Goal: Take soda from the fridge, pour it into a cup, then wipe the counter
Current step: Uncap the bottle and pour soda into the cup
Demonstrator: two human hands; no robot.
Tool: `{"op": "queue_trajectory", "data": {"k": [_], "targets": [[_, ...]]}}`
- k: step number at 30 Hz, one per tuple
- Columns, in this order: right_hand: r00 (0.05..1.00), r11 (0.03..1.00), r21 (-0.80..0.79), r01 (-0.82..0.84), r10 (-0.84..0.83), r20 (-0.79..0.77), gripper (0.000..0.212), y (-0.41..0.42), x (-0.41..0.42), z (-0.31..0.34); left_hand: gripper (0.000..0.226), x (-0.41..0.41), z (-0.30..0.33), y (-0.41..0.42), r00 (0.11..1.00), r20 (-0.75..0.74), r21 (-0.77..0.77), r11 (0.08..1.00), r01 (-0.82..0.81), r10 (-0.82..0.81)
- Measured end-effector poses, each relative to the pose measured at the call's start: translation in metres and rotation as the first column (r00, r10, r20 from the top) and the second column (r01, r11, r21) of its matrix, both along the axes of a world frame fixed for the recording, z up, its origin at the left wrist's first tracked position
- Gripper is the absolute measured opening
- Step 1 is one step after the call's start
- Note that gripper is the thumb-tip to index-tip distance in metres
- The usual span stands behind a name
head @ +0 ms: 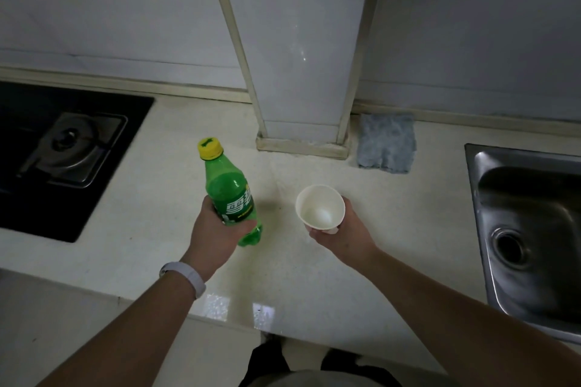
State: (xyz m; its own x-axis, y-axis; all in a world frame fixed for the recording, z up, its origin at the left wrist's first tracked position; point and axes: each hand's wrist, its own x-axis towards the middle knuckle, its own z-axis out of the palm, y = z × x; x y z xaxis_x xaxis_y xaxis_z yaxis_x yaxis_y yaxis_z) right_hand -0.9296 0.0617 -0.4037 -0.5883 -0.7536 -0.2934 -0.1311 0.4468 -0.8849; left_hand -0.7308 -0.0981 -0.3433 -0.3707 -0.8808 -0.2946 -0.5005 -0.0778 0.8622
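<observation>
We hold the capped green plastic soda bottle [231, 195] in left hand [217, 229] grip, right hand [341, 231] clamps empty white paper cup [320, 209] above pale counter [163, 198], staged for pouring.

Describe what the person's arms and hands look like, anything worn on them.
Both forearms are bare, with no sleeves in view. The left wrist carries a white wristband. The left hand and right hand are bare: no gloves or rings that can be made out.

Dim, soft-focused view; glare patches on the counter [176, 198] edge; wide-angle bending.
</observation>
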Motion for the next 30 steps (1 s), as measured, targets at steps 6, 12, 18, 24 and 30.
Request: {"op": "queue_trajectory", "data": {"k": [6,12,18,24,30], "targets": [[0.999,1.000,0.025,-0.009,0.009,0.033,0.078,-0.003,-0.001,0.007,0.068,0.002,-0.002,-0.004,1.000,0.007,0.010,1.000,0.023,-0.023],[0.998,0.996,0.077,-0.033,0.037,-0.053,0.080,0.004,0.000,0.024,0.067,-0.001,0.010,-0.015,0.996,-0.015,-0.005,0.996,0.088,-0.088],[0.967,0.969,0.247,-0.010,0.072,-0.243,0.071,0.021,-0.017,0.061,0.065,-0.010,0.032,-0.027,0.987,-0.083,-0.020,0.990,0.139,-0.140],[0.941,0.980,0.185,0.070,-0.003,-0.339,0.042,0.021,-0.028,0.128,0.063,-0.020,0.070,-0.044,0.961,-0.123,-0.127,0.964,0.234,-0.249],[0.889,0.997,-0.015,0.072,-0.071,-0.452,0.026,-0.015,-0.004,0.209,0.058,-0.022,0.109,-0.046,0.897,-0.122,-0.291,0.880,0.376,-0.424]]}}
